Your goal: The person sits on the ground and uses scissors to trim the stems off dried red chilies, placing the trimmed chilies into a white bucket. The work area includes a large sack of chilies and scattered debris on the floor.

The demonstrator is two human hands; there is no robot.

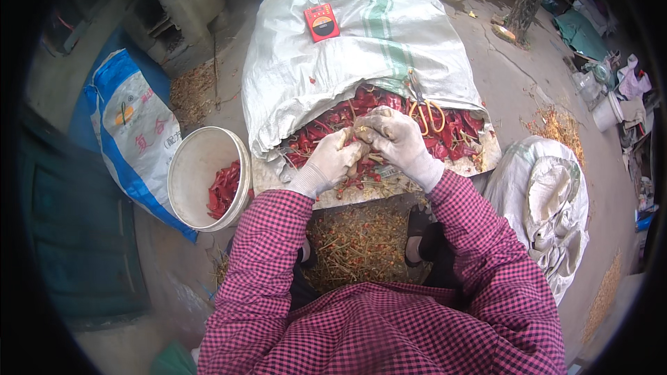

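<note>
My left hand (333, 159), in a whitish knit work glove, meets my right hand (393, 138), gloved alike, above a heap of dried red chili peppers (372, 98). Both hands have curled fingers, pinched together at the tips. A bit of red shows between them, apparently a chili pepper; the gloves hide most of it. The chilies spill from the mouth of a large white woven sack (333, 70) with a green stripe, lying on a board (359, 195). Scissors with yellow handles (426, 114) rest at the sack's mouth, just beyond my right hand.
A white bucket (190, 166) holding some red chilies stands at left, before a blue-and-white printed sack (138, 130). A red radio (322, 23) lies on the big sack. At right sits a crumpled white sack (536, 208). Stem debris (359, 245) covers the ground between my feet.
</note>
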